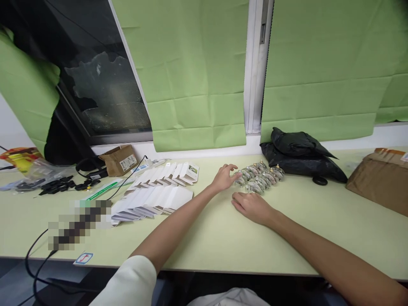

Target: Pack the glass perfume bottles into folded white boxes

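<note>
Two rows of small rounded items in clear plastic wrapping (255, 185), several with gold-coloured tips, stand close together on the pale table. At the left end of these rows is my left hand (225, 178), its fingers apart and bent, the fingertips at the nearest wrapped item; whether they touch it I cannot tell. My right hand (253, 207) rests palm down on the table just in front of the rows, fingers loosely bent and holding nothing that I can see. To the left, white cardboard boxes (149, 203) lean on one another in two rows, some with flaps up.
Behind the wrapped items lies a black plastic bag (302, 159), with a small black disc (319, 180) before it. A brown carton (381, 182) stands far right. Left are an opened brown box (119, 160), black cables (57, 185) and a blurred patch. The table's front edge (223, 272) runs nearest me.
</note>
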`<state>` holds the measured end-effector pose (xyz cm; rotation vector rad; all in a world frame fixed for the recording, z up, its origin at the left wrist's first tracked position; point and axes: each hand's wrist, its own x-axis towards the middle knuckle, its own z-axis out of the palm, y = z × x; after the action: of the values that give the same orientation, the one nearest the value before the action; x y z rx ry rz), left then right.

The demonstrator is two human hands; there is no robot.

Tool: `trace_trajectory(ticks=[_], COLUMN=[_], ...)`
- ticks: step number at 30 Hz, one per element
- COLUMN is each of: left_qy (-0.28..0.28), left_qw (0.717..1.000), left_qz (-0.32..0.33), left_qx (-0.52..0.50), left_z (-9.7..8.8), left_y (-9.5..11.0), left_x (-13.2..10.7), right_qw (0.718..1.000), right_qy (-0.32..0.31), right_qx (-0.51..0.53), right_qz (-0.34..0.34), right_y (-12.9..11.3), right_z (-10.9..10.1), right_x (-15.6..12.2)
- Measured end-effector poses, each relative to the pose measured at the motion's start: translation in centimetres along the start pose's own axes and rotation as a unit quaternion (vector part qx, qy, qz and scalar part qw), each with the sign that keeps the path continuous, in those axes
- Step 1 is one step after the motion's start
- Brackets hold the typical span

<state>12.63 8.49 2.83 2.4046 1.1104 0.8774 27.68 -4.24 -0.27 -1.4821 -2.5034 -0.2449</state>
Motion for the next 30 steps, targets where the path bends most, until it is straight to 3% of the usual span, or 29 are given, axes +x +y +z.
trace_trajectory(ticks=[8, 18, 24, 30], left_qy=[-0.035, -0.012, -0.005, 0.002], left_qw=[0.999, 0.999, 0.996, 0.996], left_qz=[-0.01, -0.027, -0.087, -0.085], left_qx=[0.025, 0.039, 0.017, -0.011], left_z=[-0.2, -1.5, -3.8, -5.8], left_y=[-0.1, -2.0, -4.0, -4.5], left_x=[1.8, 1.9, 0.1, -3.4], right_qw=[1.0, 1.0, 1.0, 1.0], right_qy=[0.004, 0.0, 0.0, 0.007], right_qx=[0.012, 0.02, 0.02, 0.021], right_qz=[-0.002, -0.002, -0.003, -0.009], right_y=[0.0, 0.2, 0.1, 0.2], right_z=[0.1, 0.3, 0.4, 0.6], right_x=[0.1, 0.1, 0.2, 0.1])
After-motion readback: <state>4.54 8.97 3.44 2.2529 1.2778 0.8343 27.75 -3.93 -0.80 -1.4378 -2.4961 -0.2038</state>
